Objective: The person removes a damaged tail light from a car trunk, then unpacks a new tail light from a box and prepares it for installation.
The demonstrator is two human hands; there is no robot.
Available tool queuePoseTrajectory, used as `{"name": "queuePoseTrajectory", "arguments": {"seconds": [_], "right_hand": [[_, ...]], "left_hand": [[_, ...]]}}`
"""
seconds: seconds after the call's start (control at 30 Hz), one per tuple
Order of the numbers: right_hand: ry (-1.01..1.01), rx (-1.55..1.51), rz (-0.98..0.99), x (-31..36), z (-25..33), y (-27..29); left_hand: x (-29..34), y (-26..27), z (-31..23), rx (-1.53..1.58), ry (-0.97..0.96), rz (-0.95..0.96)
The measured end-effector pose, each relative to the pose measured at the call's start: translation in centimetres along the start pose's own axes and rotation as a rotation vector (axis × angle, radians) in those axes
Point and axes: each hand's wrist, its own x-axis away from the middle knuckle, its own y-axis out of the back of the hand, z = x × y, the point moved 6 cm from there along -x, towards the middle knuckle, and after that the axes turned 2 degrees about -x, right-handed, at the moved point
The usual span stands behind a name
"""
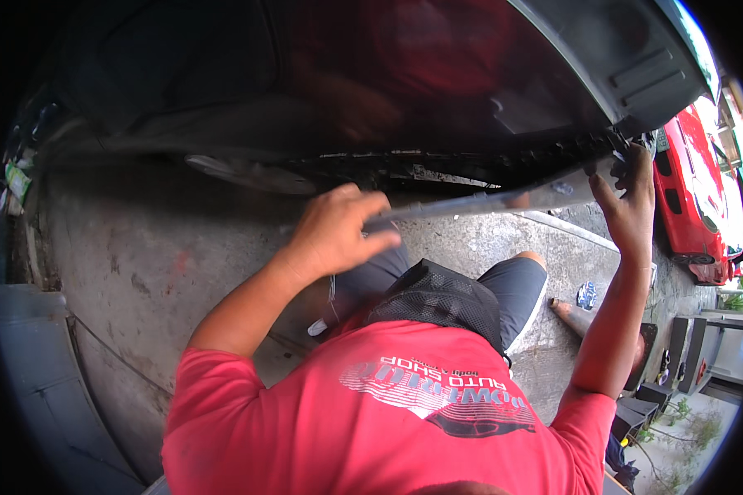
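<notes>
A long, thin grey trim panel [487,203] runs along the lower edge of a dark, glossy car body [338,91]. Its right part rises toward the dark underside, and a gap shows between the two. My right hand [630,198] is closed round the panel's right end, close under the car's corner; some fingertips are lost in shadow. At the other end, my left hand [338,228] has the panel between its fingers and thumb. The thumb points right, a little below the panel's edge. Slight blur hides the exact contact there.
Rough concrete floor [140,247] lies below the car. My knees are bent beneath the panel. A person's bare leg [574,316] shows past my right knee. A red car [698,194] stands at the far right, with dark boxes [636,412] nearer. Grey metal panels [54,379] are at left.
</notes>
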Motion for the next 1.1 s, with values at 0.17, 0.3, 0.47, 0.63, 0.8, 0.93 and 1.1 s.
{"name": "queuePoseTrajectory", "arguments": {"seconds": [0.17, 0.3, 0.47, 0.63, 0.8, 0.93, 1.1], "right_hand": [[0.003, -0.011, 0.067, 0.3, -0.3, 0.8], [0.011, 0.005, 0.091, 0.1, -0.1, 0.8], [0.031, -0.048, 0.061, 0.7, -0.4, 0.9], [0.054, -0.062, 0.036, 1.0, -0.2, 0.7], [0.066, -0.114, 0.041, 1.2, -0.3, 0.9], [0.104, -0.084, 0.021, 1.7, -0.5, 0.9], [0.117, -0.094, 0.034, 1.1, -1.0, 0.8]], "left_hand": [[0.0, 0.3, -0.8, 0.025, 0.053, 0.122], [0.5, -0.8, 3.9, 1.009, 0.508, 0.209], [0.6, -1.1, 5.4, 1.038, 0.669, 0.152], [-0.4, -0.4, 6.6, 0.797, 0.665, -0.072], [-2.0, 2.0, 3.8, -0.003, 0.505, -0.286], [-1.7, 1.4, 3.9, 0.02, 0.404, -0.397], [-2.2, 1.3, 3.3, 0.016, 0.452, -0.389]]}}
